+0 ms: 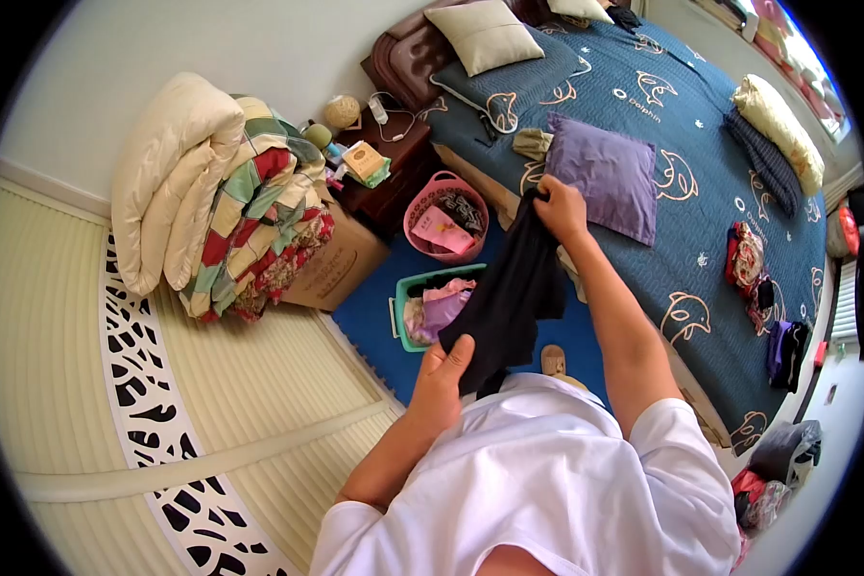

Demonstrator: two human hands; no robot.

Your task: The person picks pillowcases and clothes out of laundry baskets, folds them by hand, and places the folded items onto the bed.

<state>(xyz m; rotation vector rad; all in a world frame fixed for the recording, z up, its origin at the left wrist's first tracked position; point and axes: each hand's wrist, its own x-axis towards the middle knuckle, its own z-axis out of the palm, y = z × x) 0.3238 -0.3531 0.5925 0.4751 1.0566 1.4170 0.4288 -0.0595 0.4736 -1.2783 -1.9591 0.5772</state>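
Note:
A black garment [511, 293] is stretched slantwise between my two hands in front of my body. My left hand [439, 382] is closed on its lower left end, thumb on top. Higher up, by the bed's edge, my right hand [561, 207] grips the upper end. What kind of garment it is, I cannot tell. Behind it stands a green basket [400, 305] with pink and lilac clothes [444, 307], partly covered by the cloth. A purple pillow [605, 178] lies on the bed just beyond my right hand.
A pink basket [415, 206] stands beside the nightstand [394, 173]. The bed [701, 278] bears folded clothes [747, 264] and a rolled yellow quilt [782, 134]. At left, bulky quilts [187, 182] rest on a cardboard box [341, 254]. Blue matting [365, 317] covers the floor.

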